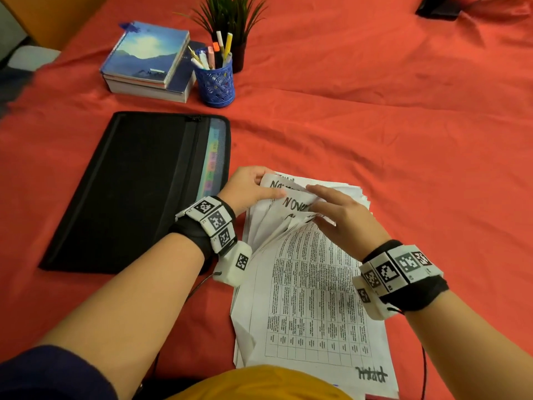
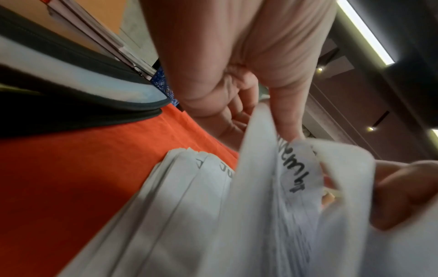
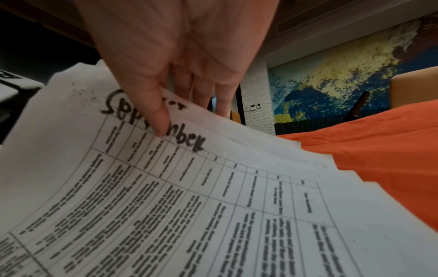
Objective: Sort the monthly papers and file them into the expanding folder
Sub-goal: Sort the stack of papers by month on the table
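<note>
Papers (image 1: 311, 298): a loose white stack on the red cloth (image 1: 403, 140), near the middle and just right of the folder; printed tables face up, and the far ends of the upper sheets are lifted and fanned.
Month marks: handwritten in black; "Nove…" shows on a lifted sheet in the head view, "September" on the sheet under the right thumb in the right wrist view, and a mark at the near corner reads upside down.
Left hand (image 1: 251, 187): at the far left corner of the stack; fingers curled behind the raised sheets, thumb across their front, so it holds a bunch of them up. In the left wrist view (image 2: 237, 65) the fingers fold in behind the paper edge.
Right hand (image 1: 343, 215): on the far end of the stack, just right of the left hand; fingers close together and nearly straight, slipped between sheets, thumb tip pressed on the "September" sheet (image 3: 151, 187). In the right wrist view (image 3: 180, 56) a sheet sits between thumb and fingers, a light pinch.
Folder (image 1: 138, 192): black, lying flat on the surface left of the papers, almost touching their far left corner; zip open along its right edge, coloured tabs (image 1: 212, 157) showing in the gap.
Books (image 1: 147, 62): two stacked, far left, beyond the folder.
Pen cup (image 1: 216, 82): blue, with pens, just right of the books.
Plant (image 1: 230, 21): in a dark pot just behind the cup.
Surface: covered all over by the red cloth.
</note>
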`<state>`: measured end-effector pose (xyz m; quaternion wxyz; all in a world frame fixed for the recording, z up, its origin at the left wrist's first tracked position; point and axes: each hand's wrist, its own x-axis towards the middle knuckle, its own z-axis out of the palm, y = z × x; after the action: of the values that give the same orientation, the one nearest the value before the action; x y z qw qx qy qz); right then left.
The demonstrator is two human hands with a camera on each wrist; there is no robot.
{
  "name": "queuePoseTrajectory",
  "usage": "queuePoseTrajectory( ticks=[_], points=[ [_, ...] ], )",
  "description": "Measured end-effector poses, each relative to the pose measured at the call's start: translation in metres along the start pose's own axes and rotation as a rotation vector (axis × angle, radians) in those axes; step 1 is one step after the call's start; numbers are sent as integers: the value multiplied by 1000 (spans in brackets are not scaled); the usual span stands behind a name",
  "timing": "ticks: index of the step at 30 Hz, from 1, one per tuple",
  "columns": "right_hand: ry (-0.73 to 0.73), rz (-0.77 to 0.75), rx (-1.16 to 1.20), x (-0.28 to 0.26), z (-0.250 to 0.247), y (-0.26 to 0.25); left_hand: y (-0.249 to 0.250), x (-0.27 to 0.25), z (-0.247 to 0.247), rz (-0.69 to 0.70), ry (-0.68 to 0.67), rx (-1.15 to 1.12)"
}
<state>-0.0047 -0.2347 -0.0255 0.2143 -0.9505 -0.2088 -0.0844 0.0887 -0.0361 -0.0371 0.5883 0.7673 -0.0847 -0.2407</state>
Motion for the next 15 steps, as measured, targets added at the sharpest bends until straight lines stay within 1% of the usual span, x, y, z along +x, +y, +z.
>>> queuePoseTrajectory(
  ticks=[3, 5, 6, 8, 10, 11, 13, 14, 15],
  points=[
    [-20, -53, -18, -1, -2, 2, -5, 2, -1, -40, 33, -38],
    [12, -49, -44, -2, -4, 1, -5, 1, -2, -70, 32, -52],
    [20, -9, -25, -3, -6, -1, -4, 0, -2, -84, 5, -25],
    [-14, 149, 69, -2, -8, -6, -1, -3, -1, -113, -96, 26],
    [-29, 262, 113, 2, -6, -3, 7, -10, 5, -200, -232, 5],
    [-33, 263, 72, 4, -4, -2, 10, -12, 8, -242, -280, -19],
    [15, 160, -101, 5, -2, 2, 14, -12, 8, -282, -297, -53],
    [45, 118, -162, 3, -2, 5, 14, -10, 6, -263, -262, -45],
    [57, 98, -179, 1, -2, 7, 12, -6, 3, -222, -192, -12]
  ],
)
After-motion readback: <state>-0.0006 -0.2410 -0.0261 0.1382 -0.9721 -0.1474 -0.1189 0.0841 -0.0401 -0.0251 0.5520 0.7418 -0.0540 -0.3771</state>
